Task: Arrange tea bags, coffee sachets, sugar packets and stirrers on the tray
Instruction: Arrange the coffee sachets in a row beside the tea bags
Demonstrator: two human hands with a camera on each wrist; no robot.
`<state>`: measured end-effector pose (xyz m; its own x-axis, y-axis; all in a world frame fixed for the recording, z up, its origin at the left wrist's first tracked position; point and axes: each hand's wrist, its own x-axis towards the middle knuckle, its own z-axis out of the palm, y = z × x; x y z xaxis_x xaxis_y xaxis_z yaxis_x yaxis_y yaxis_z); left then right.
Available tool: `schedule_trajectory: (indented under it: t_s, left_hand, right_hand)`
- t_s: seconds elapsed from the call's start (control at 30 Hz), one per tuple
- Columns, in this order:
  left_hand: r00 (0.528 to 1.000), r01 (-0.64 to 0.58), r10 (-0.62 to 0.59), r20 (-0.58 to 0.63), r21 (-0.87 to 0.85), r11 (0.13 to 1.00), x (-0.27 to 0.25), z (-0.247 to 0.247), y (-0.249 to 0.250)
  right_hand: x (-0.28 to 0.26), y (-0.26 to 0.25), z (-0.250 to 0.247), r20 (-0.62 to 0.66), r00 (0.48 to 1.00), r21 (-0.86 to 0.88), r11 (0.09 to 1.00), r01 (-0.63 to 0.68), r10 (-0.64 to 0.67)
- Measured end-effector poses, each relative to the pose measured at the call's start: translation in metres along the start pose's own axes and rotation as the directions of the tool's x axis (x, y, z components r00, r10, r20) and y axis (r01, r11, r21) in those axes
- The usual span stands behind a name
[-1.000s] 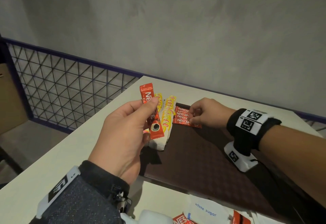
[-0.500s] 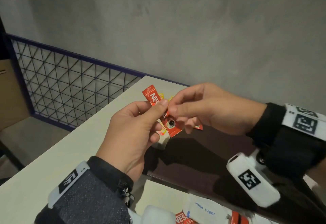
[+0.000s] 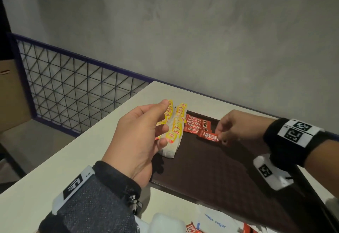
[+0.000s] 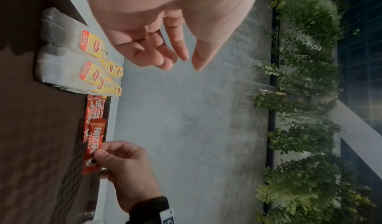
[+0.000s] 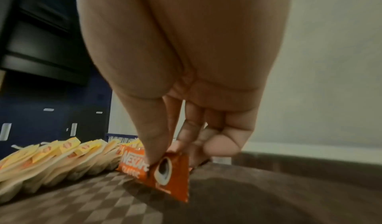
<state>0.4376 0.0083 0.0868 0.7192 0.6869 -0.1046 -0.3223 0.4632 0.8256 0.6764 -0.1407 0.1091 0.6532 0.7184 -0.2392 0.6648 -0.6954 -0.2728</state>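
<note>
My right hand (image 3: 221, 137) pinches a red Nescafe coffee sachet (image 3: 209, 136) by its end, low over the dark brown tray (image 3: 220, 168), just in front of a row of the same sachets (image 3: 194, 124). In the right wrist view the thumb and fingers (image 5: 157, 155) clamp the tilted sachet (image 5: 165, 170). Two rows of yellow-tagged tea bags (image 3: 176, 128) lie along the tray's left edge. My left hand (image 3: 163, 117) hovers above them with loosely curled fingers; the left wrist view shows this hand (image 4: 186, 62) holding nothing.
The tray lies on a cream table (image 3: 73, 159) against a grey wall. A white sugar packet (image 3: 214, 221) and more red sachets (image 3: 190, 230) lie at the near edge. A mesh railing (image 3: 73, 89) runs past the table's left side.
The sachet passed from my left hand to my right. The right hand then carried it down to the tray by the sachet row. The left hand stays raised, now without the sachet.
</note>
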Motion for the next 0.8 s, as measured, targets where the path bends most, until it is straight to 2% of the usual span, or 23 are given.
schedule_trajectory:
  t_s: [0.2,0.57,0.7,0.8]
  left_hand:
    - [1.000,0.004,-0.004,-0.011,0.003,1.000,0.002,0.000,-0.003]
    - [1.000,-0.003,0.003,-0.011,0.008,1.000,0.001,0.000,-0.005]
    - [1.000,-0.002,0.002,-0.023,-0.001,1.000,0.002,0.000,-0.004]
    - [1.000,-0.001,0.001,-0.025,-0.001,1.000,0.002,0.001,-0.004]
  right_hand:
    - [0.027,-0.010,0.014,-0.033,0.999,0.088,0.995,0.038,-0.035]
    - [0.041,-0.018,0.021,-0.126,0.991,-0.032,0.998,0.050,-0.053]
    - [0.037,-0.021,0.022,-0.203,0.973,-0.071,0.993,0.093,-0.106]
    - [0.035,-0.026,0.027,-0.182,0.971,-0.115,0.984,0.134,-0.153]
